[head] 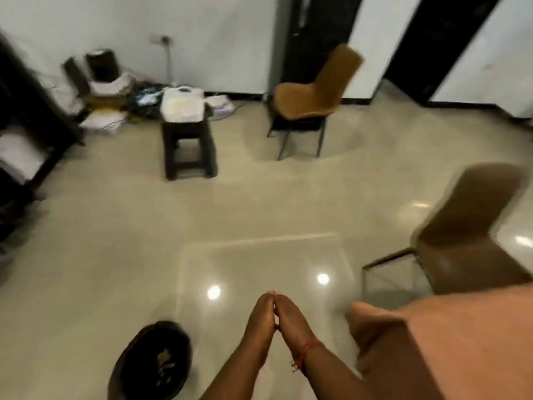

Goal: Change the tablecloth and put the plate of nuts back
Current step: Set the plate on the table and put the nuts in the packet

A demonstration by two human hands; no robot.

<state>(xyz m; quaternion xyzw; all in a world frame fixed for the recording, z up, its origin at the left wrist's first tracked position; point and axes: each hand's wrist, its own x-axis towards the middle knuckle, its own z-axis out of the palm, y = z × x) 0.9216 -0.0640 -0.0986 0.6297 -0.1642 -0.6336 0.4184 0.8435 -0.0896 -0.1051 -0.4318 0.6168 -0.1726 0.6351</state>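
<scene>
My left hand (pixel 261 319) and my right hand (pixel 291 321) are pressed flat together, palm to palm, fingers straight, with nothing visible between them. They hover over a bare glass tabletop (pixel 259 255). A dark oval plate of nuts (pixel 153 362) lies at the lower left, just beyond the glass's left edge; I cannot tell what it rests on. A salmon-pink tablecloth (pixel 447 347) fills the lower right corner, draped beside my right forearm and apart from both hands. The frame is motion-blurred.
A brown chair (pixel 467 235) stands close at the table's right. Another brown chair (pixel 314 96) is by the far wall. A dark stool (pixel 187 148) with a white bag on it stands mid-floor. Clutter (pixel 109 96) and dark furniture (pixel 26 134) line the left side.
</scene>
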